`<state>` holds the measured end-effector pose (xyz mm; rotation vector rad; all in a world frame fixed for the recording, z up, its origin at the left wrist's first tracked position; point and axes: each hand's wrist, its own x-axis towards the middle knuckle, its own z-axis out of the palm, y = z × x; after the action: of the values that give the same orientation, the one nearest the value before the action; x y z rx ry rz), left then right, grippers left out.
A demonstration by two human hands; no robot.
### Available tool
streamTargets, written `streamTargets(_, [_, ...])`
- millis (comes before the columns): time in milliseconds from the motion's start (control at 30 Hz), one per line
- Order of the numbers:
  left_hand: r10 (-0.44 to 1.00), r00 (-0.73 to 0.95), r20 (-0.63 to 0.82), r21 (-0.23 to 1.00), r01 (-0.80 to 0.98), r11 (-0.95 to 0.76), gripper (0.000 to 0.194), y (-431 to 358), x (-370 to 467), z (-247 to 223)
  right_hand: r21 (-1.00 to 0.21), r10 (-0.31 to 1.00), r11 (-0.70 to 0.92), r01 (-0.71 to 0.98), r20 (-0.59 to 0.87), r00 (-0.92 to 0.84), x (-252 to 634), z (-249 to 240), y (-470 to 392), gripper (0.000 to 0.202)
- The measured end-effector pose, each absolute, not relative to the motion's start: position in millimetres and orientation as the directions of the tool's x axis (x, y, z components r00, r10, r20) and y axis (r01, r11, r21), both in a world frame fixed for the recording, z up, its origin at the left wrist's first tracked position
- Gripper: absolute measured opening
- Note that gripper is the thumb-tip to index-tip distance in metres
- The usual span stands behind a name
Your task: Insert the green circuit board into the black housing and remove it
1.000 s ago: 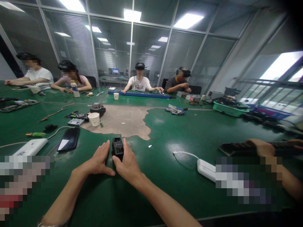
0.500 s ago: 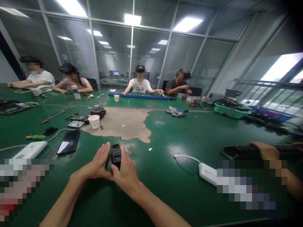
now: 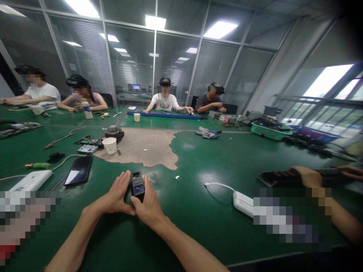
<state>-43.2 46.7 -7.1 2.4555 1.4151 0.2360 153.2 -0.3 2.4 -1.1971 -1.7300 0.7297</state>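
Note:
A small black box-like device [image 3: 138, 186] with a little screen stands on the green table between my hands. My right hand [image 3: 149, 201] is wrapped along its right side, thumb at its near edge. On the other side, my left hand [image 3: 117, 194] is spread, fingers pointing forward, with a narrow gap between its fingers and the device. The left thumb tip lies close to the right thumb, near the device's bottom edge.
A phone [image 3: 78, 170] and a white power bank [image 3: 30, 182] lie to the left. Ahead are a paper cup [image 3: 110, 145] and a brown patch [image 3: 144, 147]. On the right sit a white adapter [image 3: 243, 204] and another person's hand [image 3: 309, 176]. Several people sit across the table.
The view has shifted slightly to the right, so objects appear a little further left. The device's top and screen are tilted slightly more into view between my hands.

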Motion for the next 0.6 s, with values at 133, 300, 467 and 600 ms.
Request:
streamTargets(133, [0.862,0.507,0.003,0.369,0.801,-0.472,0.151,49.0,-46.6,-11.0,-0.853,0.933,0.356,0.382,0.345,-0.1,150.8,10.2,-0.6,0.087])
streamTargets(300, [0.859,0.512,-0.021,0.373,0.801,-0.468,0.148,47.9,-47.6,-10.1,-0.838,0.901,0.418,0.352,0.431,-0.043,162.4,36.4,5.0,0.083])
streamTargets(467, [0.861,0.505,-0.061,0.372,0.812,-0.45,0.148,45.0,-44.0,-2.7,-0.803,0.895,0.403,0.438,0.446,-0.007,203.3,42.5,11.8,0.083])
streamTargets(600, [0.869,0.487,-0.089,0.367,0.827,-0.426,0.148,43.8,-42.2,0.3,-0.801,0.914,0.321,0.505,0.402,0.057,232.5,23.1,10.2,0.082])
